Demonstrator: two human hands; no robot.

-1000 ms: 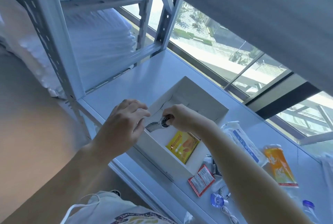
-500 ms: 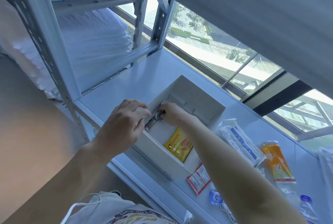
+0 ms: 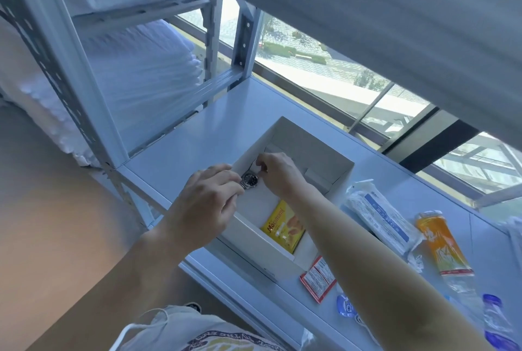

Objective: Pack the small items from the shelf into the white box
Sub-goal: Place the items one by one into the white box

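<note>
An open white box [image 3: 336, 164] stands on the pale shelf [image 3: 197, 141]. Over its left end both my hands hold a metal wristwatch [image 3: 249, 180] with a dark dial. My left hand [image 3: 209, 203] grips the band on the near side, hiding most of it. My right hand [image 3: 278, 171] pinches the far end of the band just above the dial. A yellow snack packet [image 3: 284, 227] lies flat inside the box, to the right of the watch.
Right of the box lie a red sachet [image 3: 317, 278], a blue-and-white wrapped pack [image 3: 381, 219], an orange packet [image 3: 440, 243], a small blue round item [image 3: 346, 305] and a blue-capped bottle [image 3: 495, 319]. White bedding fills the rack at left. A shelf board hangs overhead.
Both hands carried the watch a little further along the box toward its left end. My right hand shifted from the dial to the far part of the band.
</note>
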